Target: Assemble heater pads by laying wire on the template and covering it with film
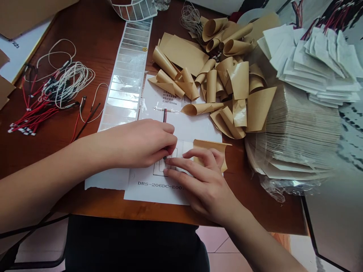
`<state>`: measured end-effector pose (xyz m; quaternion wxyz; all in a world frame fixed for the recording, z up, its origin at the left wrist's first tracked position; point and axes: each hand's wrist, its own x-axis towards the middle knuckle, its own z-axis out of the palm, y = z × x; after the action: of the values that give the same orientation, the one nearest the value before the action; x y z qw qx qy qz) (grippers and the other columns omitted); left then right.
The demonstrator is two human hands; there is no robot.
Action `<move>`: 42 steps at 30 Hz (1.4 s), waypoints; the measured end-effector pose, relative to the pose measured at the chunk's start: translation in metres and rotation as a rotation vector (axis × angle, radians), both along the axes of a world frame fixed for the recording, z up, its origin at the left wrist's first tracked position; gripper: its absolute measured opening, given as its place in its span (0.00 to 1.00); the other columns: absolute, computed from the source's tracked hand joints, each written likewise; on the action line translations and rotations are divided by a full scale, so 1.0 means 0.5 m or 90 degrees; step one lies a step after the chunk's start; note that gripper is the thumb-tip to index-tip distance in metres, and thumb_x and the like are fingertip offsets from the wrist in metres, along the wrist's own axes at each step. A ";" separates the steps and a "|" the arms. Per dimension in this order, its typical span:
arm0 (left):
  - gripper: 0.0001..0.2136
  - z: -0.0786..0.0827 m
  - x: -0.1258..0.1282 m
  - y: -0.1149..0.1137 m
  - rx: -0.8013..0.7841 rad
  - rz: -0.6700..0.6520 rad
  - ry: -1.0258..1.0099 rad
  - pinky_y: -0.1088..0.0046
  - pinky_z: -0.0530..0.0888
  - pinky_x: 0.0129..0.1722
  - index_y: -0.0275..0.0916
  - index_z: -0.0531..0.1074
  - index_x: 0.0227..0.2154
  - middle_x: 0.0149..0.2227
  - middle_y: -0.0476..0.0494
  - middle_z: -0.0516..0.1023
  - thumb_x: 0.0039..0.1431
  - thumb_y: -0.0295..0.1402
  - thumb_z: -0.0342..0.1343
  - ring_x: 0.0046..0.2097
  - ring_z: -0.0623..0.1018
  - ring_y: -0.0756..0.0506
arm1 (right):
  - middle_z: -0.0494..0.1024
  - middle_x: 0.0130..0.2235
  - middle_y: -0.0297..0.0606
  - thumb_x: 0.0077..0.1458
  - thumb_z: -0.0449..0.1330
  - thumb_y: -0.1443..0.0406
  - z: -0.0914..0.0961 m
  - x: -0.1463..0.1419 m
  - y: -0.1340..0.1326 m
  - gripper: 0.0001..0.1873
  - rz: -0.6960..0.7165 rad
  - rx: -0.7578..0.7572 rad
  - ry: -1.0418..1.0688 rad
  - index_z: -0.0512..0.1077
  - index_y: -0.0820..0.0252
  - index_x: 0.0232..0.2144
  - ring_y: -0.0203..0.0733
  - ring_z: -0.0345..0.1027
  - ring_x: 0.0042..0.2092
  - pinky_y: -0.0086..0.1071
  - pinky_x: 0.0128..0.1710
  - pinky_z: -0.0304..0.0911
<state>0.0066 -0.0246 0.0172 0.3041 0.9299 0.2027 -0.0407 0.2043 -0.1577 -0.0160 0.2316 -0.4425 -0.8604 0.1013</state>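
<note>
My left hand [154, 143] is closed over the printed paper sheet [155, 190], its thumb and fingertips pressed together. A dark red-and-black wire lead [165, 114] runs from under a strip of clear tape down beneath this hand. By the fingertips shows a small black piece [165, 157]; what the pinch holds is hidden. My right hand [204, 175] has its fingers stretched out, with the index and middle fingertips touching the sheet beside that piece. Partly under both hands lies a thin whitish pad [187, 145]. A curled brown backing paper [212, 143] stands at its right edge.
Curled brown papers [211, 85] are heaped behind the sheet. A silver label strip [124, 79] lies on the left, beyond it a tangle of white cables [70, 81] and red wires [39, 113]. At right stand a tall wrapped stack [297, 132] and white wired pads [314, 56].
</note>
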 end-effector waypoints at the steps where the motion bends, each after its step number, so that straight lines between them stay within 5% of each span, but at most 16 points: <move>1: 0.09 0.000 0.000 0.000 -0.002 0.001 0.003 0.74 0.68 0.37 0.39 0.79 0.36 0.37 0.46 0.75 0.66 0.27 0.53 0.36 0.75 0.49 | 0.83 0.53 0.33 0.63 0.54 0.75 0.001 -0.001 0.000 0.16 0.000 -0.001 -0.002 0.76 0.55 0.47 0.48 0.62 0.51 0.46 0.48 0.50; 42: 0.02 -0.003 0.002 0.006 -0.019 0.084 -0.050 0.75 0.65 0.34 0.39 0.74 0.35 0.33 0.49 0.77 0.59 0.28 0.59 0.34 0.74 0.49 | 0.84 0.50 0.34 0.65 0.55 0.74 0.002 -0.004 0.002 0.14 -0.002 0.002 -0.001 0.76 0.56 0.46 0.48 0.64 0.51 0.45 0.48 0.50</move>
<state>0.0074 -0.0214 0.0157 0.3277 0.9109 0.2506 0.0129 0.2021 -0.1569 -0.0150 0.2316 -0.4438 -0.8600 0.0990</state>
